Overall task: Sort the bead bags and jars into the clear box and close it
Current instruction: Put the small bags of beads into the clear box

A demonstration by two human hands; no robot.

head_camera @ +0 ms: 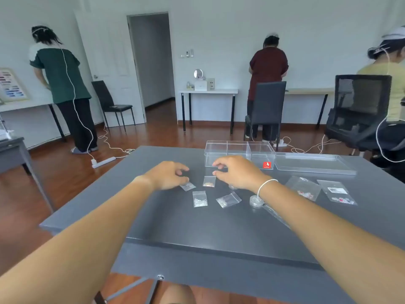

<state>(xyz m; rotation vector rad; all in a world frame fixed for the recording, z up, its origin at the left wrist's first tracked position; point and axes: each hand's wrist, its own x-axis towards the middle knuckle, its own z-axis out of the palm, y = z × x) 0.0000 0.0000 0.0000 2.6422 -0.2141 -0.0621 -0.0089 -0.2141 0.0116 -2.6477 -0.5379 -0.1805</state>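
The clear box (238,148) with three compartments stands open at the far side of the grey table (175,227); its clear lid (313,164) lies to its right. Several small bead bags lie in front of it: one (188,186) under my left hand's fingertips, one with orange beads (209,181) touching my right hand's fingertips, a white-bead bag (199,199) and another (228,200). Two larger bags (304,188) (337,193) lie to the right. A round clear jar (255,201) sits beside my right wrist. My left hand (168,175) and right hand (236,172) hover with fingers curled, holding nothing.
Three people stand or sit at tables along the walls. Black chairs (266,106) (359,110) stand behind the table, with white cables and power strips (103,161) on the wooden floor. A second grey table (13,150) is at the left.
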